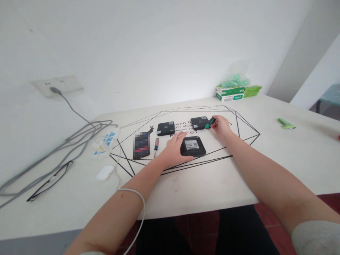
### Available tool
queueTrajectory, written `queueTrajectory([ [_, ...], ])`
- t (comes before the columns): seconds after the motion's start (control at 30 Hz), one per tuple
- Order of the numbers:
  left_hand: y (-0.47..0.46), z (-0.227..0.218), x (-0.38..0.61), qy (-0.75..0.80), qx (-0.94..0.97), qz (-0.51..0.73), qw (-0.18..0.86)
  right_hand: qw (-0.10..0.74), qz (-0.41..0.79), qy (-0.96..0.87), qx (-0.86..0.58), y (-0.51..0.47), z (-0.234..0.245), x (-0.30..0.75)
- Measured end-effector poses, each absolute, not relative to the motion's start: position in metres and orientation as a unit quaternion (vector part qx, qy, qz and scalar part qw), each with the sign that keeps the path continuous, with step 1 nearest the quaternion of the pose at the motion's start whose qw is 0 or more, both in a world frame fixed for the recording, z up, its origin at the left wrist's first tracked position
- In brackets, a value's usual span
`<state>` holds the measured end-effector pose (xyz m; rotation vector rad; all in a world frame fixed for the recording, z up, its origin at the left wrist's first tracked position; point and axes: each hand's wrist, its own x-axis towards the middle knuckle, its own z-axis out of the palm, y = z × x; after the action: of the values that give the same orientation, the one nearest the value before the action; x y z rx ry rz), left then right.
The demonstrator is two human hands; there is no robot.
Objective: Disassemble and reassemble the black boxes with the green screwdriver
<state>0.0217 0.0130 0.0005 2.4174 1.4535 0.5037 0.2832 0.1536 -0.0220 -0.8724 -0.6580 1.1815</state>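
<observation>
A square black box (193, 146) lies on the table with its labelled side up. My left hand (176, 150) wraps around its left side, thumb along the near edge and fingers toward the far edge. In my right hand (221, 127) is a green-and-black handled screwdriver (210, 123), slanted down so its tip meets the far edge of the box; I cannot make out a screw there. Two similar black boxes lie behind, one at the left (166, 128) and another at the right (199, 123). A second screwdriver (156, 144) with a reddish and blue handle rests left of my left hand.
A phone (141, 145) with a blurred screen, a white case (105, 172), glasses (50, 181) and a clear plastic box (106, 143) lie at the left. Grey cable (90, 129) coils nearby; a white cord (143, 202) crosses my left forearm. Green boxes (231, 92) and a green wrapper (286, 123) are at the right.
</observation>
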Motion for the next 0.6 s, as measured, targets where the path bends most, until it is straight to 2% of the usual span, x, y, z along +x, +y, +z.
queueTrajectory([
  [0.1, 0.014, -0.001, 0.022, 0.501, 0.842, 0.158, 0.123, 0.693, 0.529, -0.294, -0.39, 0.154, -0.022, 0.283],
  [0.4, 0.025, -0.005, 0.003, 0.542, 0.828, -0.022, 0.144, 0.694, 0.529, -0.304, -0.382, 0.144, -0.012, 0.277],
  [0.6, 0.027, -0.01, 0.004, 0.569, 0.809, -0.073, 0.128, 0.694, 0.391, -0.475, -0.374, 0.122, 0.004, 0.254],
])
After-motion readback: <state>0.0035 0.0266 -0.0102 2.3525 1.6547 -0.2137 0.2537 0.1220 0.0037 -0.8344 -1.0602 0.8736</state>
